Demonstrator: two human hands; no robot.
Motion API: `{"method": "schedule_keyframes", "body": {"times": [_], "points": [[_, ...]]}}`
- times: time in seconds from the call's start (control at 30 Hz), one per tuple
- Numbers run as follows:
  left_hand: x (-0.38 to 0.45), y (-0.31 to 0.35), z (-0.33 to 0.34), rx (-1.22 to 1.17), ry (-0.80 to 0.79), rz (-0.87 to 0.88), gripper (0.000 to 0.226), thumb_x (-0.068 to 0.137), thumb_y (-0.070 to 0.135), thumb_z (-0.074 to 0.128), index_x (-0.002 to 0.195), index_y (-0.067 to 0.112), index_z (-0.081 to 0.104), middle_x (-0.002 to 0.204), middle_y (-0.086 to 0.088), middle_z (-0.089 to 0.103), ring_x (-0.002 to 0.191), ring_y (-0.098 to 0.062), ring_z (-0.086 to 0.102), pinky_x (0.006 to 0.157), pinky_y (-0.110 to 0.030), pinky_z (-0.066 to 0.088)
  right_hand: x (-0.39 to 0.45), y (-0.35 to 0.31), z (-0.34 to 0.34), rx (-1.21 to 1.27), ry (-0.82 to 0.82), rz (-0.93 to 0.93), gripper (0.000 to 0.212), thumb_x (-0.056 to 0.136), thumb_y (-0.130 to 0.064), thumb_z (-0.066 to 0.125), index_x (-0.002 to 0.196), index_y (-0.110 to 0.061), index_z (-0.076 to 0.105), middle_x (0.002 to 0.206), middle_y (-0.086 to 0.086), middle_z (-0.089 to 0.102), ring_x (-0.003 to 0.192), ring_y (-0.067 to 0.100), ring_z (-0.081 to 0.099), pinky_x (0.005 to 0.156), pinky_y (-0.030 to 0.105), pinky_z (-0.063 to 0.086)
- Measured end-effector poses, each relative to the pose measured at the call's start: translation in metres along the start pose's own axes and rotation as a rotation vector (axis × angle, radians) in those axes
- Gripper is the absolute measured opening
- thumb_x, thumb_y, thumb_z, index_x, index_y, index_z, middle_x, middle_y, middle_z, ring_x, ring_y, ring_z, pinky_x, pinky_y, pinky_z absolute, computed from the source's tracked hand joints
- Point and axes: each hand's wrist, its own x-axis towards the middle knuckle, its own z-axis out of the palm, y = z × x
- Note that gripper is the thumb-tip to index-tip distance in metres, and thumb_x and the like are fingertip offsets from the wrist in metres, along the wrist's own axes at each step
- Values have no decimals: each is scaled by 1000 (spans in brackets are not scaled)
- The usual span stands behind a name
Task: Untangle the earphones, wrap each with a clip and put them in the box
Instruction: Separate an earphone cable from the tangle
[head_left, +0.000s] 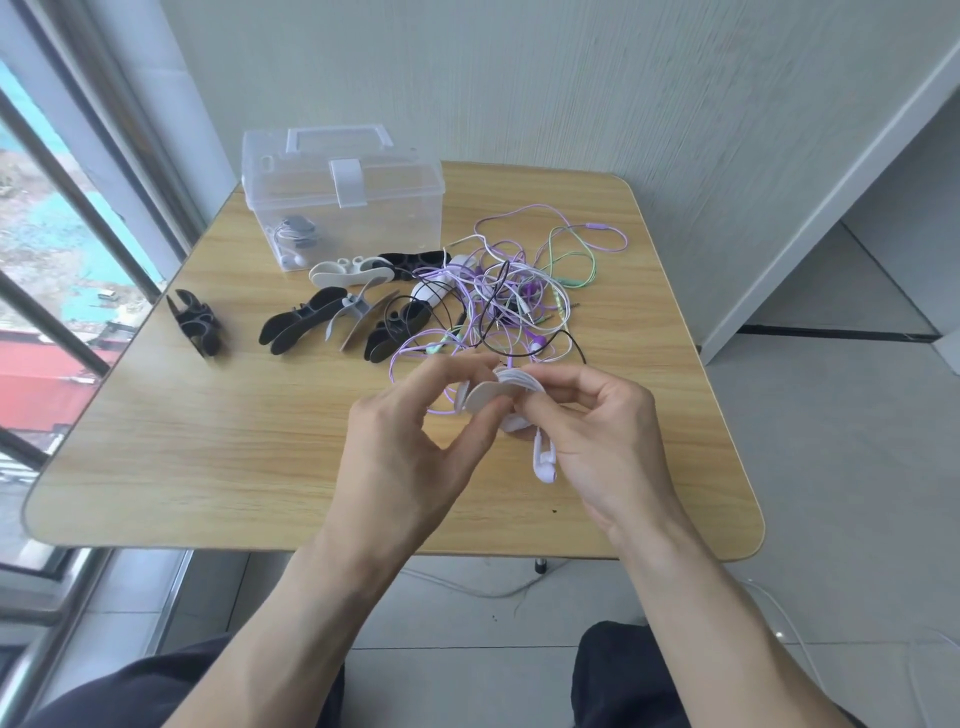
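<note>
One wrapped set already inside the clear box (343, 208). Now pinching a white clip (480, 397) around white earphones (543, 460) with left hand (410, 452) and right hand (602, 441), just above the table (208, 441). Still lots left: a big tangle (509, 291) and spare clips (332, 322).

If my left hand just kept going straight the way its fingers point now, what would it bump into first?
The left hand points up and right, toward the white clip it already pinches. Past that, likely the tangled earphones on the table, though depth is unclear.
</note>
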Motion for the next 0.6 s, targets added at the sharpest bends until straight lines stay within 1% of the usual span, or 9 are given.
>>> {"method": "schedule_keyframes", "body": {"times": [0.1, 0.17, 0.23, 0.3, 0.33, 0.4, 0.43, 0.5, 0.6], "points": [[-1, 3, 1, 101, 38, 22, 18, 87, 21, 77, 103, 17, 71, 105, 17, 73, 92, -3, 69, 79, -23, 53, -1, -1, 0, -36, 14, -1, 15, 80, 6, 75, 93, -1, 76, 77, 15, 75, 43, 11, 61, 44, 13, 43], [-2, 4, 3, 162, 54, 28, 19, 88, 26, 75, 104, 18, 71, 104, 17, 74, 88, -5, 70, 76, -21, 52, -1, -1, 1, -51, 32, -5, 15, 80, 7, 74, 93, 1, 76, 77, 17, 75, 40, 8, 57, 43, 12, 41], [-2, 3, 4, 207, 71, 24, 20, 89, 30, 73, 106, 19, 71, 103, 15, 74, 86, -7, 72, 73, -25, 53, 0, 0, 3, -62, 63, -16, 15, 79, 8, 73, 91, 0, 76, 74, 16, 75, 40, 9, 59, 43, 14, 42], [-3, 1, 6, 232, 96, 27, 20, 89, 28, 71, 105, 17, 70, 104, 13, 75, 84, -10, 73, 71, -30, 54, 0, 3, 5, -81, 111, -45, 16, 76, 8, 75, 83, -6, 76, 68, 12, 75, 48, 17, 68, 49, 25, 52], [-3, 0, 6, 236, 109, 27, 19, 88, 26, 71, 105, 16, 70, 105, 13, 75, 84, -11, 74, 70, -31, 54, 0, 5, 5, -91, 134, -59, 17, 74, 8, 76, 79, -9, 76, 64, 9, 74, 51, 20, 70, 56, 33, 59], [-3, -1, 6, 246, 129, 19, 18, 88, 21, 71, 104, 14, 69, 106, 12, 74, 84, -11, 74, 70, -31, 53, -2, 7, 8, -108, 146, -77, 18, 74, 5, 77, 75, -13, 74, 54, 4, 68, 45, 18, 64, 69, 48, 63], [-3, -2, 6, 256, 134, 14, 18, 87, 20, 71, 104, 14, 69, 105, 11, 75, 85, -12, 73, 71, -31, 52, -4, 7, 9, -112, 146, -80, 18, 74, 4, 77, 75, -14, 75, 51, 3, 67, 42, 15, 60, 71, 51, 62], [-3, -3, 6, 279, 141, 11, 18, 87, 18, 73, 104, 14, 70, 101, 10, 75, 85, -12, 72, 70, -30, 50, -6, 6, 10, -114, 146, -71, 18, 74, 2, 76, 75, -16, 75, 55, 4, 69, 43, 15, 59, 72, 51, 62], [-5, -1, 6, 284, 148, 33, 17, 86, 14, 73, 102, 14, 69, 97, 9, 75, 82, -12, 71, 69, -28, 50, -8, 3, 11, -125, 120, -52, 17, 75, -1, 77, 75, -18, 76, 60, 8, 72, 48, 22, 63, 71, 52, 61]]}}
